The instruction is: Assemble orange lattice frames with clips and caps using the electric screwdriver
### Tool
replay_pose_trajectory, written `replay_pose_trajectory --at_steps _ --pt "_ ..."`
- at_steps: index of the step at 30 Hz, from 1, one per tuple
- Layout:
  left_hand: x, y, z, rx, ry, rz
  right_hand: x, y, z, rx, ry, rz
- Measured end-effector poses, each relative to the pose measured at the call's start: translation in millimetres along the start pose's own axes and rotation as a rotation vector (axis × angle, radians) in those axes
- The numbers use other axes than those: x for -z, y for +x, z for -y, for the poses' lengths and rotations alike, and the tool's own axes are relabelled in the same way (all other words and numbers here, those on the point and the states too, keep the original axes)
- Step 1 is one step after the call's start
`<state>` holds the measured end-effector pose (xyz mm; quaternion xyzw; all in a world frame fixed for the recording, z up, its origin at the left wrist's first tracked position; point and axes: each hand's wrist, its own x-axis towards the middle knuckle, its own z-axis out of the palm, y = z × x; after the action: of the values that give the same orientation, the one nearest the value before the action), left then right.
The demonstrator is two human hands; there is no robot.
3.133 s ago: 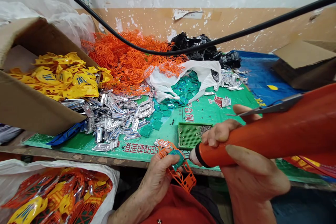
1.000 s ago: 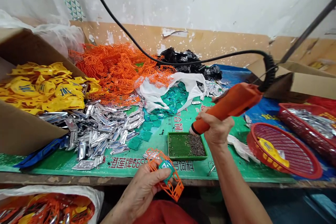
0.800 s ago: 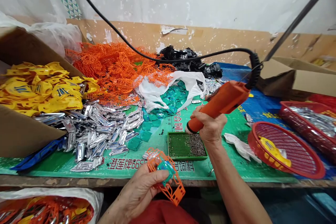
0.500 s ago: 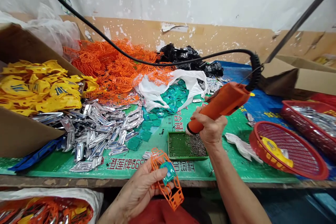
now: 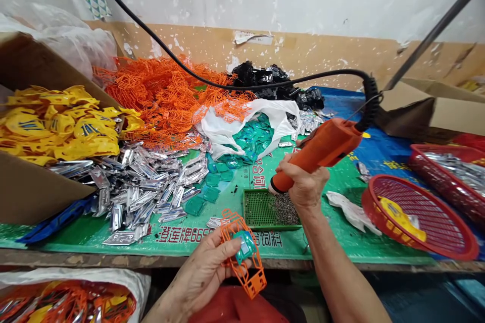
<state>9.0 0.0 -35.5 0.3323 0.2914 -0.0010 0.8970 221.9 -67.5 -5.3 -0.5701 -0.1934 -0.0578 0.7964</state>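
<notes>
Clamping an orange plastic frame [image 5: 254, 282] and teal piece [image 5: 244, 246], the left hand [image 5: 200, 275] is pressing its fingers together while the right hand [image 5: 303, 181] is wrapping around an orange electric screwdriver [image 5: 326, 149].

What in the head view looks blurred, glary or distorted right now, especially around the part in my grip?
In the head view, the light is soft and even, with bright glints only on the silver metal stampings. The orange lattice frame in the left hand looks sharp, with no glare on it. The wide lens seems to stretch things near the edges, such as the red basket.
</notes>
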Motion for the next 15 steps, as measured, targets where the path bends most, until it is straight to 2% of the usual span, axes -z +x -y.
replay_pose_trajectory --at_steps 11,15 --pt "2.0 3.1 3.7 -0.03 -0.063 -0.04 -1.4 2.2 1.2 -0.034 0.041 0.002" --pt "-0.5 2.7 3.4 -0.036 -0.064 -0.035 -2.0 7.4 11.7 -0.038 0.097 0.011"
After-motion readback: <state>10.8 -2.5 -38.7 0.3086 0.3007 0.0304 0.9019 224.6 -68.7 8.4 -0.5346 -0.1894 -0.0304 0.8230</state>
